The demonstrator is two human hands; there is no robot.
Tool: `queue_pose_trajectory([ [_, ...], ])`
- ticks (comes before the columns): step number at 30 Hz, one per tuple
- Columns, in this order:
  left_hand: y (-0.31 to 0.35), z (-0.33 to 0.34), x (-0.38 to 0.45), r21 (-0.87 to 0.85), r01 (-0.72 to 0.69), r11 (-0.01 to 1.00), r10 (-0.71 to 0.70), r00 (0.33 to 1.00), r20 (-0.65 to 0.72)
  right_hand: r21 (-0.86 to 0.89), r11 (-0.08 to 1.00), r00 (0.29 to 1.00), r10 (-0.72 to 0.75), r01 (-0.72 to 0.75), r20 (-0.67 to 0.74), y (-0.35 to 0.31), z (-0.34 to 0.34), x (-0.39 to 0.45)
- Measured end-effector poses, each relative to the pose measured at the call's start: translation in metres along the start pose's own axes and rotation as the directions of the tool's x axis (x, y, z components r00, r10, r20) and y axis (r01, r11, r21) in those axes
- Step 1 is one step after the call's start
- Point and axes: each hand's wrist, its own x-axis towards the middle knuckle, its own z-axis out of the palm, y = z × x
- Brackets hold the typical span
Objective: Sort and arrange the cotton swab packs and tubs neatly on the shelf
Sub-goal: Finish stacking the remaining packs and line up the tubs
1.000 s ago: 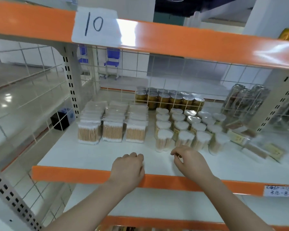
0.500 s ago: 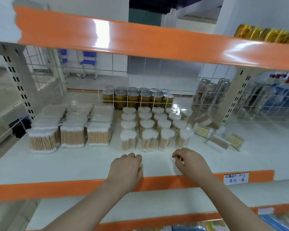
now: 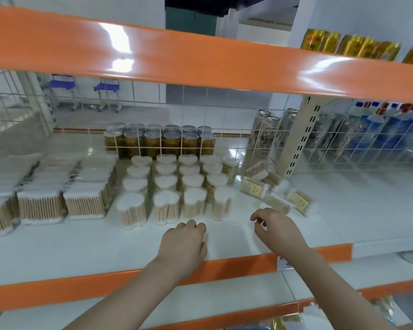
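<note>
I am resting my left hand [image 3: 184,244] on the white shelf [image 3: 57,248] near its orange front lip, fingers curled under and grasping nothing. My right hand [image 3: 278,228] is hovering just over the shelf to the right, fingers loosely bent and the thumb and forefinger nearly meeting; I am holding nothing in it as far as I can see, though the fingertips are small and a little blurred.

The heart-shaped tubs [image 3: 174,186] are standing upright in rows running back from just beyond my left hand, swab sticks vertical, white tips up. The rectangular packs [image 3: 84,203] are sitting to their left in rows, also with sticks vertical; the leftmost row is being cut off by the frame edge. One round tub [image 3: 230,166] with a yellow label is standing at the back right of the heart-shaped rows.

The loose flat packs [image 3: 278,203] are lying scattered to the right, just beyond my right hand, on their sides and each at its own angle, long axes pointing diagonally across the shelf; motion blur is smearing them, so I cannot count them with certainty.

Behind a wire grid [image 3: 193,120], gold cans [image 3: 153,141] are standing in a block, and tall cans [image 3: 262,132] are showing to the right, partly hidden by the shelf upright [image 3: 301,139]
</note>
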Motion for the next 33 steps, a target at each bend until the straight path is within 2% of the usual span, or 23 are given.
queue_pose_trajectory([
  [7, 0.032, 0.010, 0.027, 0.006, -0.021, 1.000, 0.021, 1.000, 0.010, -0.001, 0.998, 0.998, 0.061, -0.061, -0.031, 0.046, -0.007, 0.009],
  [16, 0.057, 0.020, 0.049, 0.015, -0.012, 1.000, 0.011, 1.000, 0.023, -0.069, 0.995, 0.997, 0.070, -0.071, -0.025, 0.083, -0.004, 0.028],
  [27, 0.067, 0.031, 0.056, -0.005, 0.026, 1.000, -0.025, 0.999, 0.030, -0.098, 0.992, 0.996, 0.082, -0.077, 0.047, 0.101, 0.007, 0.044],
  [33, 0.069, 0.031, 0.059, -0.015, 0.048, 0.999, -0.048, 0.999, 0.001, -0.071, 0.994, 0.996, 0.085, -0.082, 0.039, 0.102, 0.008, 0.045],
])
